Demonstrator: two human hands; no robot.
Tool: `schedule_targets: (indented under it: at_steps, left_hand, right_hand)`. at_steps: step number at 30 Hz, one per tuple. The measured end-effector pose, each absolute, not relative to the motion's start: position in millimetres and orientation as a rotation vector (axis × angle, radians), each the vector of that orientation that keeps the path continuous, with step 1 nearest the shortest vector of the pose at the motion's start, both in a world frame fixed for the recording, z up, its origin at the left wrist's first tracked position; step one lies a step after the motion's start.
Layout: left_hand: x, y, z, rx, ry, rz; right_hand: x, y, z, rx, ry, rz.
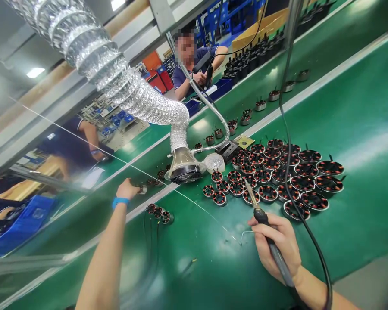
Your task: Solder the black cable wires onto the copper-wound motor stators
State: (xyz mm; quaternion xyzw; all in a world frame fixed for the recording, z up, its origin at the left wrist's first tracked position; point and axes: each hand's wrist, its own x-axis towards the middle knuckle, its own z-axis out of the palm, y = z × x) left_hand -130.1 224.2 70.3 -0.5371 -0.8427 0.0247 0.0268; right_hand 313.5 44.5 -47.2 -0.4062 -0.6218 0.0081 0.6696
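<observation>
My left hand (127, 190), with a blue band at the wrist, reaches over the metal rail onto the far green strip. Its fingers are closed on a small silver-rimmed motor part (142, 189), partly hidden by them. My right hand (276, 243) is wrapped round the dark handle of a soldering iron (252, 197), whose tip points up and left over the motor parts. A thin solder wire (245, 233) sticks out by its fingers. Many round motor parts with red-and-black windings (271, 163) stand grouped beyond the iron. Nearer my left arm are 3 more motor parts (158, 212) with black leads.
A foil exhaust duct (132, 88) ends in a hood (183, 165) above the bench. Beside it are a round white dish (214, 162) and a black holder (228, 150). A black cable (289, 142) hangs before the parts. A co-worker (194, 64) sits across the line.
</observation>
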Motion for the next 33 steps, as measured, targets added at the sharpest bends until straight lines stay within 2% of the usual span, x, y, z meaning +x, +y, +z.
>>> schedule_targets:
  at_steps: [6, 14, 18, 21, 24, 27, 33]
  left_hand:
    - [-64, 161, 91, -1.947, -2.412, 0.023]
    - [59, 118, 29, -2.511, -2.085, 0.004]
    - [83, 121, 15, -2.632, -2.019, -0.232]
    - [67, 126, 25, -2.708, -1.952, -0.511]
    - [14, 144, 46, -2.394, -2.089, -0.620]
    - [-58, 174, 62, -1.926, -2.374, -0.464]
    - [-149, 224, 50, -1.923, -2.558, -0.111]
  right_hand:
    - [311, 41, -56, -0.905, -1.378, 0.040]
    - [314, 41, -65, -0.920, -1.364, -0.001]
    - [318, 45, -63, -0.912, -1.381, -0.008]
    - [322, 49, -66, -0.893, -1.417, -0.039]
    - [323, 53, -67, -0.874, -1.446, -0.050]
    - [325, 56, -57, -0.861, -1.496, -0.027]
    - [323, 58, -39, -0.925, -1.485, 0.131]
